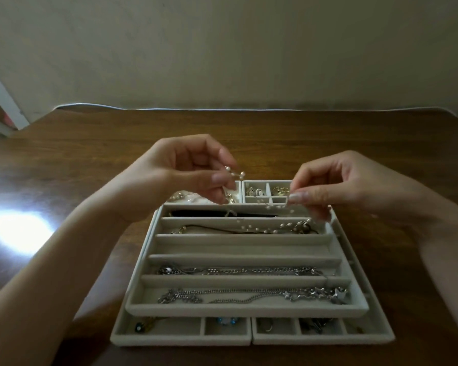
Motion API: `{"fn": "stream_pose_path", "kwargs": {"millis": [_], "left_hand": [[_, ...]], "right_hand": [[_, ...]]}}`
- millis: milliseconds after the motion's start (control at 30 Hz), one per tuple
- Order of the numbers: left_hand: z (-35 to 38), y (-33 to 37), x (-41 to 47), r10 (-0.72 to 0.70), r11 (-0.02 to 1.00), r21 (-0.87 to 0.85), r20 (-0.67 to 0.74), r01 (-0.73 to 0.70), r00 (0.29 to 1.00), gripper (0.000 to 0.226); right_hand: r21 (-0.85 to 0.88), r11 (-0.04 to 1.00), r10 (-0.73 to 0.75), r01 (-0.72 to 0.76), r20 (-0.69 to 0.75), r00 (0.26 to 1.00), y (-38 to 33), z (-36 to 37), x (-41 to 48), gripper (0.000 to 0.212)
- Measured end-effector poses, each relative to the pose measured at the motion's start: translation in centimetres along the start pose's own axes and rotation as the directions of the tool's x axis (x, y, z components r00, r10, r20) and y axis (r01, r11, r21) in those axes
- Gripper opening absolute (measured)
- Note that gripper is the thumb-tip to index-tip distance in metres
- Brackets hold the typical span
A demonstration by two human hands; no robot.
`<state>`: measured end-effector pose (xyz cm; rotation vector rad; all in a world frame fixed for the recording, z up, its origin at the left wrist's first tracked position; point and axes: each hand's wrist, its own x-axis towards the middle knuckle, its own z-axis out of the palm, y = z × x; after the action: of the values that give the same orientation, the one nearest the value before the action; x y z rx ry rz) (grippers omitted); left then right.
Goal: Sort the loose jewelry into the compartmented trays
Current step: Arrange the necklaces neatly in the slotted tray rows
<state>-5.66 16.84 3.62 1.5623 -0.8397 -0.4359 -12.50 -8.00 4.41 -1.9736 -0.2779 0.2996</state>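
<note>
Wood table (77,180), plain beige wall behind. A stack of grey trays sits right below both hands: long-slot tray (246,310) on top, small-compartment trays (180,340) sticking out nearer the body and beyond the fingertips.

Progress, my read: well past half. The two slots nearest the body hold silver chains (238,271). The slot just under the hands has a dark cord plus beads, and the farthest one a black item (209,213). Middle slot (243,248) looks bare. Small compartments mostly hold bits, too blurred to name. The only loose piece I can see is the one in hand.

Left hand (185,175) and right hand (336,186) are both raised over the tray's far end, fingers curled. Each pinches one end of a pearl strand (234,174) between thumb and fingertips. The strand sags between them toward the second slot. Can't tell if its low point touches the tray.
</note>
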Motion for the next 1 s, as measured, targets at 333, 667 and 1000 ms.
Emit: {"fn": "stream_pose_path", "kwargs": {"millis": [333,667,1000], "left_hand": [[2.6,-0.7,0.2,0.046,0.994,-0.105,0.031,-0.042,0.998,0.017],[2.1,-0.6,0.3,0.12,0.983,-0.127,-0.078,-0.129,0.99,0.017],[3.2,-1.2,0.4,0.048,0.992,-0.123,0.116,-0.033,0.992,0.034]], "right_hand": [[0.198,0.968,-0.125,0.154,-0.148,0.981,-0.2,5.0,1.0,0.047],[0.014,0.981,-0.191,0.196,-0.163,0.968,-0.3,3.6,0.5,0.021],[0.024,0.934,-0.335,0.355,-0.276,0.901,0.0,3.8,0.6,0.01]]}}
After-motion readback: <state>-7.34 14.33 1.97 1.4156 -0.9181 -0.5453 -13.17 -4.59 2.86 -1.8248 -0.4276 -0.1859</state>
